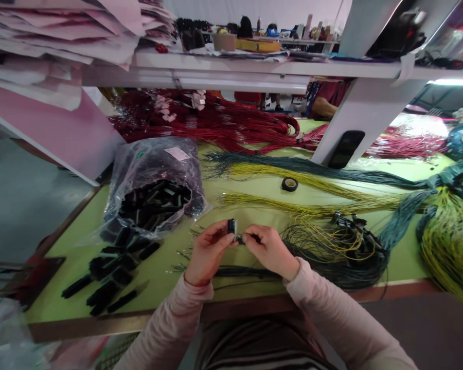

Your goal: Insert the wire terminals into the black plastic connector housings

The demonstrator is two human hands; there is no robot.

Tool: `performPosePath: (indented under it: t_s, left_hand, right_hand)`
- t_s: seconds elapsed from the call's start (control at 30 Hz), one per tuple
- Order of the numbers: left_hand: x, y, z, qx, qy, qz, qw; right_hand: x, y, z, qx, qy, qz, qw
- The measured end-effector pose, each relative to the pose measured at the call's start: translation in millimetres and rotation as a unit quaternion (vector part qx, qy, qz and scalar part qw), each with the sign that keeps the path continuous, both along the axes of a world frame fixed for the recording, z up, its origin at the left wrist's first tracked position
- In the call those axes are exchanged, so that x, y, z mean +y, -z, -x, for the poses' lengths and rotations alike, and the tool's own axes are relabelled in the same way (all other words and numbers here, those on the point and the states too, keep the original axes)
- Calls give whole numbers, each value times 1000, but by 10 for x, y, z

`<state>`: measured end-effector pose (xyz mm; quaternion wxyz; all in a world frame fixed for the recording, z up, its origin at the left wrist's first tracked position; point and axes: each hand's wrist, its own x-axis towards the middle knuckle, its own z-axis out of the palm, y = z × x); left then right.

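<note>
Between the fingers of my left hand (210,252) is a small black connector housing (231,226) with a pale face turned to the right. My right hand (269,249) is closed in a pinch just beside it, on the thin end of a dark wire (241,239) that meets the housing's right side. Whether the wire tip is inside the housing is too small to tell. Dark wires (243,272) lie on the table beneath both hands. To the left, loose black connector housings (110,272) lie in a pile before an open clear plastic bag (154,154) holding more of them.
Yellow wires (278,205) and dark green wires (293,163) stretch across the green table (254,187). A black tape roll (289,184) sits among them. Red wire bundles (224,121) lie behind, under a shelf (224,77). A post (364,108) stands right; wired black connectors (355,231) lie nearer.
</note>
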<state>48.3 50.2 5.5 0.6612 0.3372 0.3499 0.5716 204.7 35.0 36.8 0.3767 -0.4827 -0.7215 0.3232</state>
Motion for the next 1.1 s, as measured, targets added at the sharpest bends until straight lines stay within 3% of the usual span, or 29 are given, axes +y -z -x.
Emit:
performPosePath:
  t_s: [0.17,0.43,0.67,0.93,1.1]
  left_hand:
    - [-5,-33,-15,-11,16,38,999]
    - [-30,20,-4,45,-22,-37,998]
    - [-18,-29,-13,-18,-6,27,999]
    - [-44,-37,-33,7,-44,-10,999]
    - [18,-12,10,-53,-78,56,994]
  right_hand:
    - [-20,-33,19,-30,-32,-82,996]
    - [51,71,72,-84,-35,-88,992]
    - [15,2,24,-43,-19,-98,994]
    - [21,72,124,-69,-34,-143,987]
    - [150,127,-16,-73,-37,-94,992]
